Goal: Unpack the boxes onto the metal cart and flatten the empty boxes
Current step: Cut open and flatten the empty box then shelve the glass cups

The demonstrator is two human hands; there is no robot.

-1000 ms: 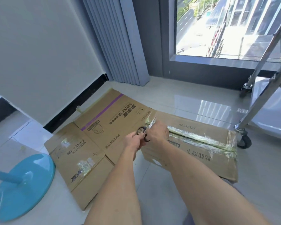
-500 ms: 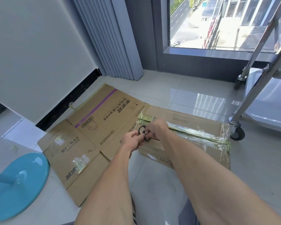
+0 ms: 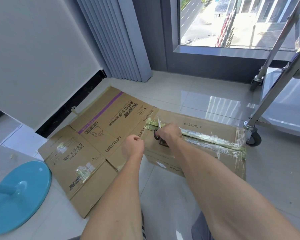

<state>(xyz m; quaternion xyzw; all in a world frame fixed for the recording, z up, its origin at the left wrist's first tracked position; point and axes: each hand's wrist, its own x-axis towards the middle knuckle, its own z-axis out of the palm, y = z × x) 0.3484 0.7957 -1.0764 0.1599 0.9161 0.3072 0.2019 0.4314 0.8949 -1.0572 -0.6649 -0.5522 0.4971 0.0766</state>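
Sealed box point(image 3: 206, 135), scissors point(image 3: 157, 130) at taped seam.
Right hand point(image 3: 169, 132) grip holds scissors; left hand point(image 3: 133, 146) fisted, empty; flattened box point(image 3: 93, 139) left; metal cart point(image 3: 284, 101) right.

You've got 2 cardboard boxes on the floor: 1 flattened box point(image 3: 93, 149), 1 taped box point(image 3: 206, 146) not yet opened. 1 pr scissors point(image 3: 158, 130). 2 hands in view: left hand point(image 3: 132, 147), right hand point(image 3: 170, 133). 1 metal cart point(image 3: 284, 94), 2 casters showing. 1 blue stand base point(image 3: 16, 196).
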